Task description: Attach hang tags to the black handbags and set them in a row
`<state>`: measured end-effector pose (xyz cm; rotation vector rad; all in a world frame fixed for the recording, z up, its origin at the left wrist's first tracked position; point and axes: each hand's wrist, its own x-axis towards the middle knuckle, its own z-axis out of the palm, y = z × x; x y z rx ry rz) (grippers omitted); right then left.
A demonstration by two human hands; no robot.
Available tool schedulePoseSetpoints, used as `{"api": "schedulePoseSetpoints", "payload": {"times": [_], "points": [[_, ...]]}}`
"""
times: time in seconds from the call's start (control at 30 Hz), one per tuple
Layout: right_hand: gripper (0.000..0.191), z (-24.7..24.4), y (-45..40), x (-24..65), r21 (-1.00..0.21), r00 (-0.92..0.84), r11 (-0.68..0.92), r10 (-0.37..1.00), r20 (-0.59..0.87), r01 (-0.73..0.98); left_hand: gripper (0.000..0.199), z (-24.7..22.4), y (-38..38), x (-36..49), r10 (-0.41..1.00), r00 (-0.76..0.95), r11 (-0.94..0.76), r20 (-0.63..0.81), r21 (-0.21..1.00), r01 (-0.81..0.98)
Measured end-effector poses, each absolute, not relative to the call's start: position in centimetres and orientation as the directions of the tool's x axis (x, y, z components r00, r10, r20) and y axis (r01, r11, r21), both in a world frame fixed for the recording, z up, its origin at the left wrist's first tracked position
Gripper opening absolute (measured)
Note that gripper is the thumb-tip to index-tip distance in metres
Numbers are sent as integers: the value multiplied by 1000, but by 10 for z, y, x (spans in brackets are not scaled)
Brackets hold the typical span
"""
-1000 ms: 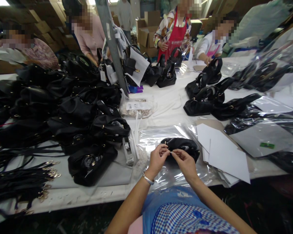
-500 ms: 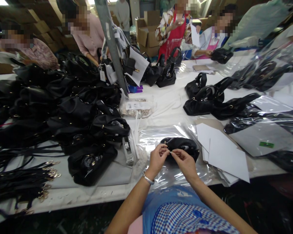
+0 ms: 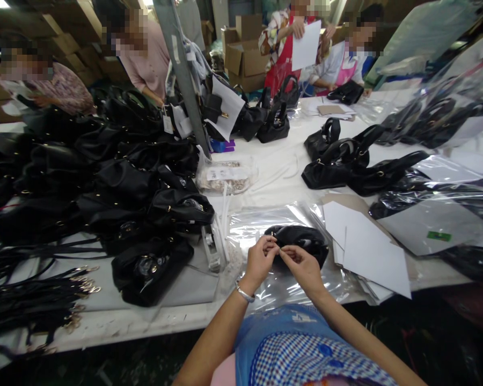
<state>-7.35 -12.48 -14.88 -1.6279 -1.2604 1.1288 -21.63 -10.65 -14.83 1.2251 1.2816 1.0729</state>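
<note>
A black handbag point(image 3: 306, 239) lies in front of me on a stack of clear plastic sheets or bags point(image 3: 249, 220). Over its near left side, the fingertips of both my hands meet in a pinch. My left hand point(image 3: 261, 260), with a silver bangle at the wrist, has its fingers curled and closed. My right hand point(image 3: 301, 265) has thumb and forefinger pressed together against the left fingertips. Whatever sits between them is too small to make out. Part of the bag is hidden behind my hands.
Black handbags point(image 3: 145, 182) crowd the left of the table, with straps point(image 3: 44, 295) before them. White cards point(image 3: 374, 257) lie right of my hands. A metal post point(image 3: 185, 75) rises by a bag of small parts point(image 3: 225, 176). Several people work across the table.
My right fingertips have shifted slightly left against my left ones. Across the table, a person in a red apron has raised a white sheet, and another has lowered a black bag.
</note>
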Motion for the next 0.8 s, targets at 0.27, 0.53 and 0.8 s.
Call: {"api": "schedulePoseSetpoints", "payload": {"times": [0.27, 0.53, 0.8], "points": [[35, -152, -126, -73, -938, 159, -208, 973, -169, 277, 20, -147, -106, -218, 993, 36, 114, -115, 993, 26], [37, -150, -124, -72, -934, 169, -213, 971, -169, 287, 20, -148, -107, -217, 993, 58, 101, -103, 995, 27], [34, -144, -125, -72, -931, 145, -200, 976, -162, 305, 22, -146, -105, -220, 996, 82, 35, -46, 991, 130]]}}
